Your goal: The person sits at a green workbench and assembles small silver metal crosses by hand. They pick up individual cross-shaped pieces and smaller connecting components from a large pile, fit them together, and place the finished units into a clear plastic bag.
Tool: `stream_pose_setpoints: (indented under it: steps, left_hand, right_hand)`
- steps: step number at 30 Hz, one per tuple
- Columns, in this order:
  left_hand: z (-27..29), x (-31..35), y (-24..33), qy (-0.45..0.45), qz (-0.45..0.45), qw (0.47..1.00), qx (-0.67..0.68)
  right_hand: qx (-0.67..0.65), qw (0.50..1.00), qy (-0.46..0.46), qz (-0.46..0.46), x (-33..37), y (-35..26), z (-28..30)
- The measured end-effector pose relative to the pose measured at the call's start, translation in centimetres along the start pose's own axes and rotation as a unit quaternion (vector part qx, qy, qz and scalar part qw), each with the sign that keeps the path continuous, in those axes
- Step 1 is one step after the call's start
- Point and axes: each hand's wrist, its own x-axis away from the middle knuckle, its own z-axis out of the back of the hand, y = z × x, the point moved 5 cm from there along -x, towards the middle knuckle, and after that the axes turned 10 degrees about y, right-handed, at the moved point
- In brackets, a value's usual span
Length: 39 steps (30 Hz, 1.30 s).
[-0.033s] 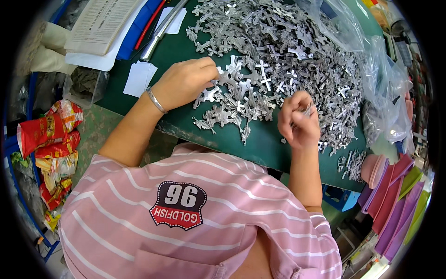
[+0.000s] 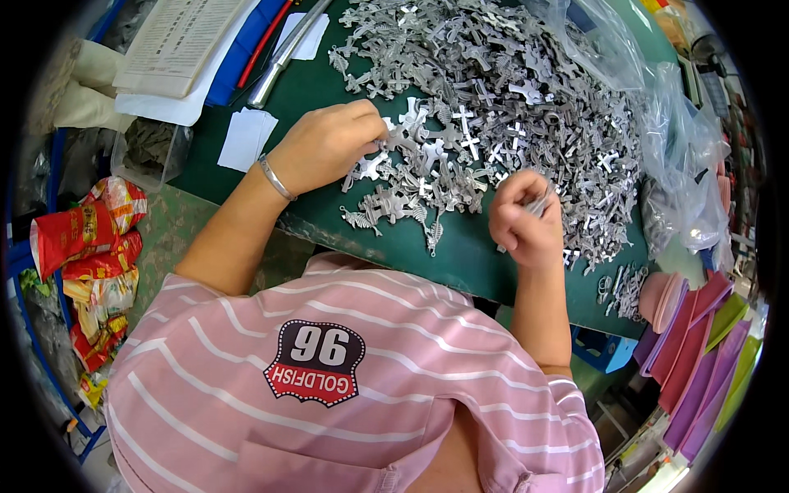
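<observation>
A large heap of small grey metal pieces [image 2: 542,107], several of them cross-shaped, covers much of the green table [image 2: 308,193]. Closer to me lies a smaller group of metal pieces [image 2: 431,177], some with a ribbed, leaf-like tail. My left hand [image 2: 335,141] rests at the left side of this group, fingers curled and pinched; what they grip is mostly hidden. To the right, my right hand [image 2: 526,226] is raised at the near edge of the heap. A small grey metal piece [image 2: 538,204] pokes out between its thumb and bent fingers.
White cards [image 2: 248,138], a metal rod-like tool [image 2: 283,62] and a blue tray [image 2: 238,57] are at the left. Clear plastic bags [image 2: 686,156] hang over the right side. A few separate metal pieces [image 2: 629,292] lie near the right corner, beside coloured folded sheets [image 2: 694,353].
My right hand has turned slightly and dropped a little, so more of the metal piece in its fingers shows. My left hand stays where it was.
</observation>
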Motion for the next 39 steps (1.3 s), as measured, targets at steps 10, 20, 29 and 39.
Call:
stream_pose_setpoints:
  steps: [10, 20, 29, 39]
  left_hand:
    - [-2.2, 1.4, 2.1, 0.03, 0.409, 0.635, 0.655]
    - [-3.2, 1.6, 2.7, -0.021, 0.397, 0.671, 0.626]
    - [-5.6, -0.8, 8.1, -0.151, -0.035, 0.985, 0.082]
    - [-5.9, -1.1, 8.0, -0.069, -0.073, 0.987, 0.124]
  right_hand:
    - [0.692, 0.681, -0.133, 0.199, 2.4, 1.7, -4.1]
    - [0.577, 0.806, -0.035, 0.125, 3.1, 1.3, -1.6]
    - [0.407, 0.908, 0.089, -0.052, 4.0, 0.8, 1.7]
    - [-0.202, 0.978, -0.039, -0.044, 3.7, -0.4, 0.9]
